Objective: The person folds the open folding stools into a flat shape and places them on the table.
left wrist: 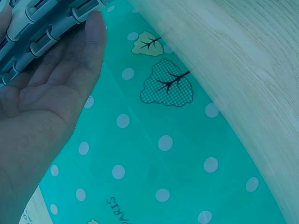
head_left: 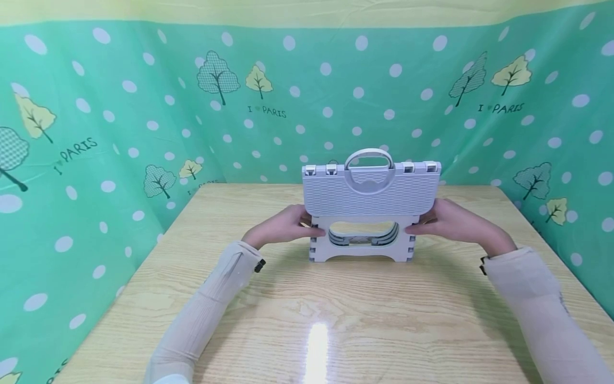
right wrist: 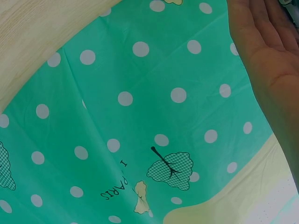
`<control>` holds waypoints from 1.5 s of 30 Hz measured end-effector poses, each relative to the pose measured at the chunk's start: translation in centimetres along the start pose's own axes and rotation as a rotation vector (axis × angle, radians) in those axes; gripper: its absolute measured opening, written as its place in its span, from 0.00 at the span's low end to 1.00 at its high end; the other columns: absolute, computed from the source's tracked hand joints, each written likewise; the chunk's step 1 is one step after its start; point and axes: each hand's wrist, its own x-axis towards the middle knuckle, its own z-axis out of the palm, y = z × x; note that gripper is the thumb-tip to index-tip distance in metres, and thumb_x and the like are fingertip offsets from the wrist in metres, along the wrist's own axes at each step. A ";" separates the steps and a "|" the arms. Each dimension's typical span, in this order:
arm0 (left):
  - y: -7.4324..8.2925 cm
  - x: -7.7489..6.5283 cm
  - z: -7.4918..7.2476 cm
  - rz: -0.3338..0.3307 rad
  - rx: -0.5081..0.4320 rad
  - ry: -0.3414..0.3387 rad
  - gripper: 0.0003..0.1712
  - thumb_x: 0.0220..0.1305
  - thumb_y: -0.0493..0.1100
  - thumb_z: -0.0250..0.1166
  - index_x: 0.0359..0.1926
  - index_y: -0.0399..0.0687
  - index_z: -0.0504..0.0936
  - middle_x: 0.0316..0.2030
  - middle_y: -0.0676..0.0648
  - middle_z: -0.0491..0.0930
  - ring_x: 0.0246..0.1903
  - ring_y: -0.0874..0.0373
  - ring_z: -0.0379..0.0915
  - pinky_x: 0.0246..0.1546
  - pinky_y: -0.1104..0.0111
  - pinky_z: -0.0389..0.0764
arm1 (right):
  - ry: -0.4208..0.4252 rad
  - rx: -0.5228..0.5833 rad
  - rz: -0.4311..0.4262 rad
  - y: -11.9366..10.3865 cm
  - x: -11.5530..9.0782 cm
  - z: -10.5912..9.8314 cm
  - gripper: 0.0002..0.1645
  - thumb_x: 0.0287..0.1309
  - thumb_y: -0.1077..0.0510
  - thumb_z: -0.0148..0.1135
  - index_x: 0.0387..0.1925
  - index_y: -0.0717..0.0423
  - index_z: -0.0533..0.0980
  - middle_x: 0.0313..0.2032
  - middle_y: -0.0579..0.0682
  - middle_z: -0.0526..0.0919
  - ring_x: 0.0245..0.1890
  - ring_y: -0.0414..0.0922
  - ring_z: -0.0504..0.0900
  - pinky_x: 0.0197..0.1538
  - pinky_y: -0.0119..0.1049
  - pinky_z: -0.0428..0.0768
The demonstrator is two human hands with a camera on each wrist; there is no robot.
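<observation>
A folded plastic step stool [head_left: 320, 194], pale grey-white, stands upright on the table with its loop handle [head_left: 368, 152] at the top. Its textured top panel hangs over the leg panel, which has an oval opening. My left hand [head_left: 288, 224] grips the left edge, thumb across the front and fingers behind. On the opposite edge, my right hand [head_left: 453, 221] holds it the same way. The left wrist view shows the stool's hinged side [left wrist: 51, 39] against the left fingers. In the right wrist view, only a sliver of the stool appears beyond the right palm [right wrist: 285, 60].
The wooden table [head_left: 259, 330] spreads around the stool, with a bright light reflection near its front. A green polka-dot cloth [head_left: 326, 128] printed with trees hangs behind it and along both sides.
</observation>
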 end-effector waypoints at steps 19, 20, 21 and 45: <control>0.0 0.0 0.0 0.001 0.003 0.007 0.30 0.65 0.48 0.69 0.66 0.50 0.72 0.51 0.51 0.83 0.49 0.57 0.81 0.49 0.62 0.82 | -0.002 0.019 0.009 -0.2 0.0 0.1 0.41 0.59 0.61 0.71 0.69 0.57 0.61 0.59 0.62 0.77 0.46 0.53 0.85 0.42 0.43 0.85; 0.0 0.0 0.0 0.001 0.005 0.008 0.30 0.65 0.49 0.69 0.66 0.50 0.72 0.51 0.50 0.83 0.49 0.57 0.81 0.49 0.62 0.82 | -0.002 0.020 0.009 -0.2 0.0 0.1 0.41 0.59 0.61 0.71 0.69 0.57 0.61 0.59 0.62 0.77 0.46 0.52 0.85 0.43 0.44 0.85; 0.1 -0.1 0.0 0.002 0.006 0.007 0.30 0.65 0.49 0.69 0.66 0.50 0.72 0.51 0.50 0.83 0.49 0.57 0.81 0.49 0.62 0.82 | -0.002 0.021 0.009 -0.2 0.0 0.1 0.41 0.59 0.61 0.71 0.69 0.57 0.61 0.59 0.62 0.77 0.46 0.52 0.85 0.43 0.44 0.85; 0.0 0.1 0.1 0.006 0.013 0.018 0.29 0.66 0.48 0.68 0.66 0.49 0.73 0.51 0.50 0.84 0.48 0.57 0.82 0.49 0.63 0.82 | 0.004 0.021 0.016 0.0 0.1 0.1 0.39 0.59 0.60 0.71 0.68 0.58 0.63 0.58 0.61 0.78 0.47 0.52 0.85 0.43 0.39 0.84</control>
